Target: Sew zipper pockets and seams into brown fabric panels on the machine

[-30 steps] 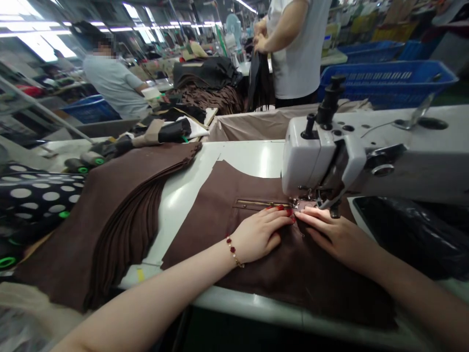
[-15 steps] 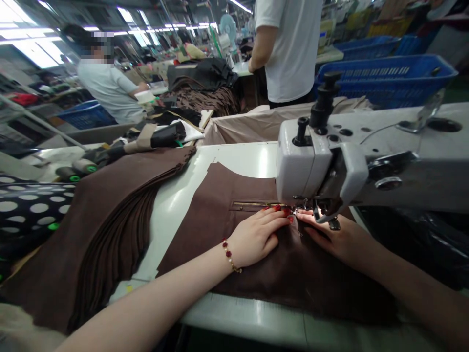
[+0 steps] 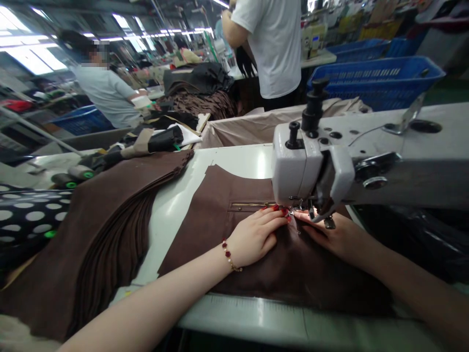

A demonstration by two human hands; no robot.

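Note:
A brown leather-like panel (image 3: pixel 198 220) lies flat on the sewing table, with a brass zipper (image 3: pixel 252 204) set into it. Part of the panel passes under the head of a white sewing machine (image 3: pixel 296 166). My left hand (image 3: pixel 254 232) rests on the panel just below the zipper, fingers stretched out and fingertips close to the presser foot (image 3: pixel 311 210). On the other side of the foot, my right hand (image 3: pixel 340 239) presses on the panel with fingers extended. The machine head partly hides its fingertips. The needle point itself is hard to make out.
A thick stack of brown panels (image 3: pixel 110 220) drapes over the table at left. Thread spools (image 3: pixel 78 172) and polka-dot fabric (image 3: pixel 29 215) lie beyond it. A blue crate (image 3: pixel 377 80) stands behind the machine. Two people in white shirts are at the back.
The view has shifted slightly, moving the machine left in the picture. My hands keep nearly the same place on the panel. The standing person behind has raised an arm.

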